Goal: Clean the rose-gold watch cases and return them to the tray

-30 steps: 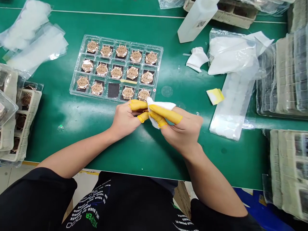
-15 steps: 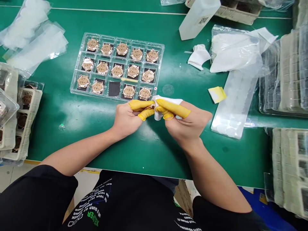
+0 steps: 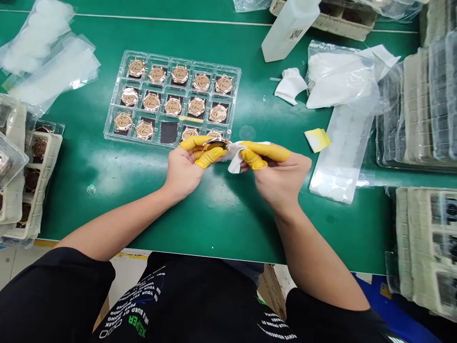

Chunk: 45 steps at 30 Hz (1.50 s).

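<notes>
Both hands were closed and working together over the table (image 3: 221, 224), with the left hand (image 3: 183, 171) pinching a small rose-gold watch case (image 3: 216, 144) by its edge between fingers (image 3: 210, 156) sheathed in yellow finger cots, and the right hand (image 3: 282, 178) gripping a white cloth (image 3: 233, 159) that reached to just beside the case. The case looked light and stiff, but its polished metal seemed likely to be slippery and easily marked, so the rim looked the safest place to hold it, away from the face. The soft cloth would bunch readily in the fingers. Both forearms (image 3: 121, 224) angled inward from black short sleeves (image 3: 57, 295), the wrists bent so the hands met near the middle. Just beyond the fingertips lay a clear plastic tray (image 3: 160, 60) holding rows of matching watch cases, one cell showing only a dark pad (image 3: 169, 132). Farther off were a yellow-marked scrap (image 3: 317, 140), a crumpled white cloth (image 3: 291, 85) and a white plastic bottle (image 3: 290, 28) — with stacked, bagged packs (image 3: 424, 247) along the right side.
</notes>
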Each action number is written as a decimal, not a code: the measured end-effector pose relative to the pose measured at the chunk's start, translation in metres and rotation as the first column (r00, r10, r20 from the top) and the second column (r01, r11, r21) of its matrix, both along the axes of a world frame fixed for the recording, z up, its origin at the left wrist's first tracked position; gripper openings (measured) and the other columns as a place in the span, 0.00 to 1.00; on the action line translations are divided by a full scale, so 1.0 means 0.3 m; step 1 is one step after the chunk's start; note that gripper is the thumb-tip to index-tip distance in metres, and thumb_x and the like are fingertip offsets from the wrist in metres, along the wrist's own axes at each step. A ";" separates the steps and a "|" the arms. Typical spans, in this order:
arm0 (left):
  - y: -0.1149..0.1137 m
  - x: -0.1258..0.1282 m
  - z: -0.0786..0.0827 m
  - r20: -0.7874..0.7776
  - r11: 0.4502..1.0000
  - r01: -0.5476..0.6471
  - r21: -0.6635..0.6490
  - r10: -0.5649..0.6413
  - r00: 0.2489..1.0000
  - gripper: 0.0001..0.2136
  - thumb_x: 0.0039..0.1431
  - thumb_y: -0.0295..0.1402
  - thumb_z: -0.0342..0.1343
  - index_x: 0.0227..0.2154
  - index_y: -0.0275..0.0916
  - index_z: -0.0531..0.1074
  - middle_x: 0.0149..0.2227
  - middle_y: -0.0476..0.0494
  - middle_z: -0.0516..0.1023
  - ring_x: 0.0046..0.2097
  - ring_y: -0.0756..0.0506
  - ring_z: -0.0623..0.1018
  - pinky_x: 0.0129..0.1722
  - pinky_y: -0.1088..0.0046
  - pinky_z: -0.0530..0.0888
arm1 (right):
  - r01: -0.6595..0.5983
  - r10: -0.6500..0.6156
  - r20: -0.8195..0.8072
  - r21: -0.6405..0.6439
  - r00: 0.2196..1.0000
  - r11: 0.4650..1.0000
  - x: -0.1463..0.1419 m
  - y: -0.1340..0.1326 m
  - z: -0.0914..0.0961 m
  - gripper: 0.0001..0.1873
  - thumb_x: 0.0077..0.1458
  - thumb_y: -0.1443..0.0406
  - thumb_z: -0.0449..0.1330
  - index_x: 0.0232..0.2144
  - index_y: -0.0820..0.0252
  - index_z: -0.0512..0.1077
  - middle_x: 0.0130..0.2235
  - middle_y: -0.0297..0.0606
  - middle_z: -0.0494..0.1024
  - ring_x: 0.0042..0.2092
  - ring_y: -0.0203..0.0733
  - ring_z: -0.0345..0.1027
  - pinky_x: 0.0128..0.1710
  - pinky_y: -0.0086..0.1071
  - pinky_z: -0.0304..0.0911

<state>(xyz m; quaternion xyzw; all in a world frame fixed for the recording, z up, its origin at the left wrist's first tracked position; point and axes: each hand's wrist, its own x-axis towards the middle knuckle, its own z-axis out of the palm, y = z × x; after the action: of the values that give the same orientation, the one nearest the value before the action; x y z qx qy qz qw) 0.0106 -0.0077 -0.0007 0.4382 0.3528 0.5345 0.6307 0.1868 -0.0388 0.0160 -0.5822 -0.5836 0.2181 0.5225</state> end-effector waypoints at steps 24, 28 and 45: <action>-0.024 -0.002 -0.013 -0.172 0.985 0.169 -0.024 -0.171 0.970 0.12 0.56 0.38 0.70 0.41 0.39 0.83 0.44 0.42 0.83 0.43 0.45 0.84 0.46 0.66 0.83 | -0.098 0.093 -0.058 -0.084 0.994 0.992 0.003 0.004 0.007 0.09 0.57 0.60 0.67 0.39 0.55 0.84 0.32 0.34 0.84 0.27 0.35 0.71 0.25 0.30 0.62; -0.021 -0.023 -0.012 -0.402 0.975 0.196 0.104 -0.139 0.905 0.10 0.56 0.34 0.69 0.41 0.40 0.84 0.43 0.42 0.81 0.40 0.46 0.81 0.42 0.69 0.82 | -0.028 0.014 0.294 0.044 0.956 0.999 -0.025 -0.009 -0.002 0.10 0.53 0.70 0.60 0.32 0.57 0.82 0.27 0.35 0.81 0.27 0.36 0.69 0.27 0.32 0.59; 0.258 -0.324 0.164 -0.752 0.941 0.193 0.278 0.089 0.653 0.09 0.56 0.28 0.67 0.40 0.43 0.83 0.37 0.44 0.83 0.46 0.39 0.81 0.54 0.58 0.76 | 0.082 -0.116 -0.492 -0.091 0.863 0.993 0.076 0.075 0.047 0.23 0.45 0.46 0.74 0.28 0.58 0.76 0.27 0.35 0.73 0.24 0.32 0.59 0.19 0.31 0.52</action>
<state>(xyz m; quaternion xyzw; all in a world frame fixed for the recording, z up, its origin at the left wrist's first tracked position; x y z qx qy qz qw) -0.0867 0.0698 0.0486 0.7306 0.4741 0.3367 0.3579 0.2098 -0.0163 0.0302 -0.5528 -0.3916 0.3526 0.6455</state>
